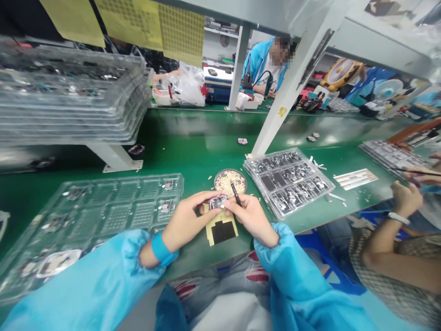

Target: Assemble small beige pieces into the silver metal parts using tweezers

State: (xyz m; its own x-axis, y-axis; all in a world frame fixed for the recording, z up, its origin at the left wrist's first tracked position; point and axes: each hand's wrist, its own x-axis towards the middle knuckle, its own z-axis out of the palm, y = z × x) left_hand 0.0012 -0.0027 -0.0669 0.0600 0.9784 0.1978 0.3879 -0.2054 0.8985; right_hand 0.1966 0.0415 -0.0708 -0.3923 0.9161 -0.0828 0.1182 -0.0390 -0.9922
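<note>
Near the middle of the bench, my left hand point(191, 214) holds a small purple-rimmed electronic part point(217, 202) between thumb and fingers. My right hand point(250, 214) is closed round a black pen-like tool point(235, 192), and its thumb and fingertip meet the right side of the part. Just beyond the hands lies a round dish point(226, 180) full of tiny pale pieces. Below the hands is a yellow sheet point(210, 232) with a black patch point(223, 232). A clear compartment tray point(138, 195) with several parts extends to the left.
Stacked clear trays point(69, 99) stand on a raised shelf at the left. Trays of dark parts point(291, 179) lie right of the dish, beside a white post point(275, 119). White strips point(356, 179) lie farther right. A person's hand point(406, 200) is at the right edge; another person sits opposite.
</note>
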